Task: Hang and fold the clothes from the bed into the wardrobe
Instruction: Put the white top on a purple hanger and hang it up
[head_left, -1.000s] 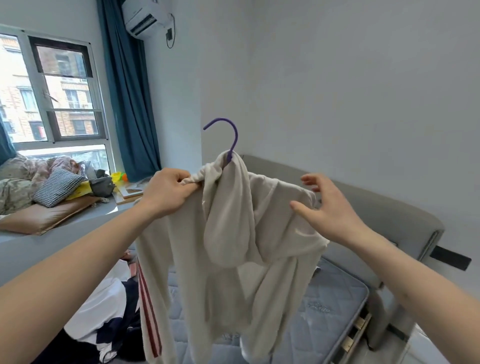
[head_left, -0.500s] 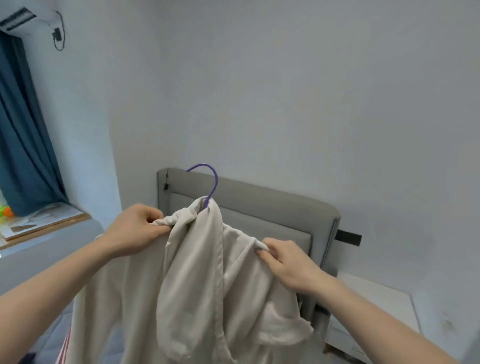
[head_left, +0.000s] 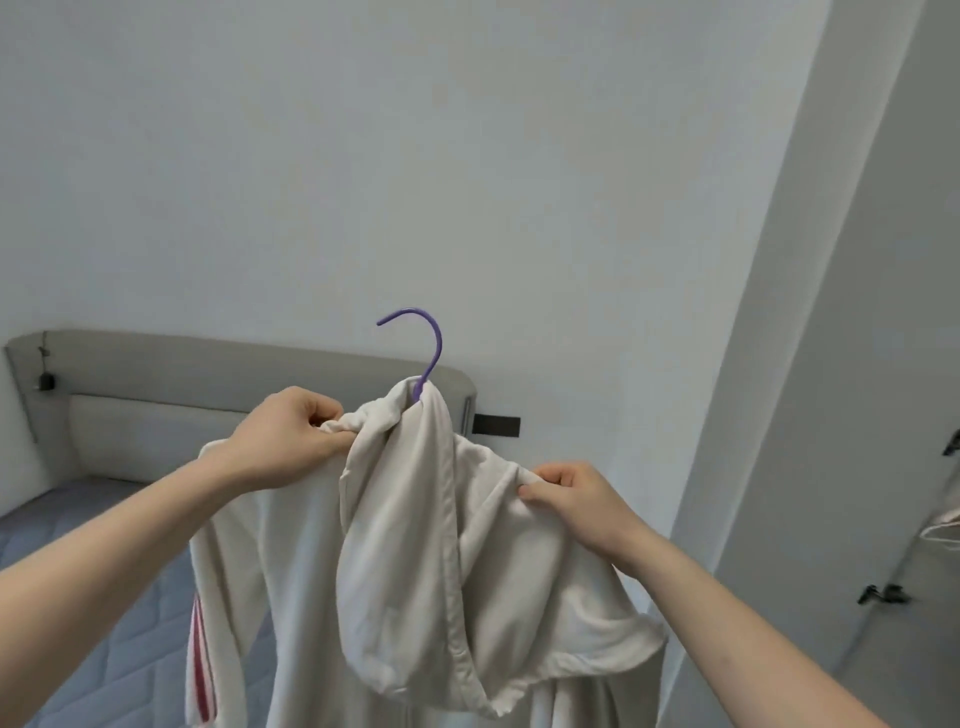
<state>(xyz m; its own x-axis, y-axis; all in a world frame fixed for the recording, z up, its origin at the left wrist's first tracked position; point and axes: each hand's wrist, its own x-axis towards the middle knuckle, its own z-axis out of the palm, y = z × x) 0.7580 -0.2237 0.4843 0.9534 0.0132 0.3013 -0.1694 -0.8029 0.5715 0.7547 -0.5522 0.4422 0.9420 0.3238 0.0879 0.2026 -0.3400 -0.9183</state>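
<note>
I see my left hand (head_left: 291, 436) gripping the cream garment (head_left: 415, 545) at one shoulder. My right hand (head_left: 576, 499) pinches the other shoulder with curled fingers (head_left: 545, 475). The purple hanger (head_left: 423, 348) hook stands above the collar.

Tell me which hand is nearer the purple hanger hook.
Left. The left hand grips the garment just left of the purple hook; the right hand pinches the shoulder lower right, farther off.

My hoodie (head_left: 415, 545) is creamy white, with red stripes down by my left grip (head_left: 291, 436). Its hanger (head_left: 428, 353) hook is purple, above.
</note>
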